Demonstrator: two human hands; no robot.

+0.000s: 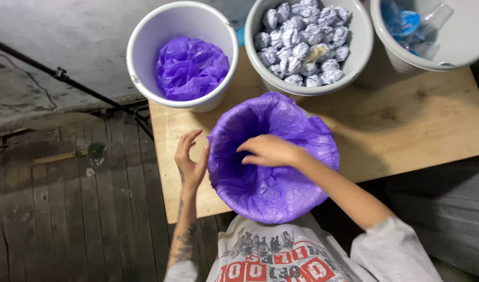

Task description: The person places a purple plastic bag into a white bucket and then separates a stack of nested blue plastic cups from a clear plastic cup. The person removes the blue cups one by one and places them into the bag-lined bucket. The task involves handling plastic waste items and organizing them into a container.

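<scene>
At table centre, near edge: purple bag (273, 162) lining a bucket, mouth folded out over the rim, bucket itself hidden. Thin film, could tear or slip off the rim if tugged hard at one spot; bucket close to the edge, could tip toward 6 o'clock under a heavy push. Right hand (268, 150) inside the mouth, fingers (248, 147) loosely curled, pressing the liner at 9 o'clock, gripping nothing clearly. Left hand (190, 156) outside at 9 o'clock, fingers spread open, palm against the bag wall. At 11 o'clock white bucket (182, 55) holding another purple bag; at 12 grey bucket (307, 44) of crumpled paper balls; at 1 a third bucket (432, 31) with clear plastic. Wooden table (406, 120) underneath.
</scene>
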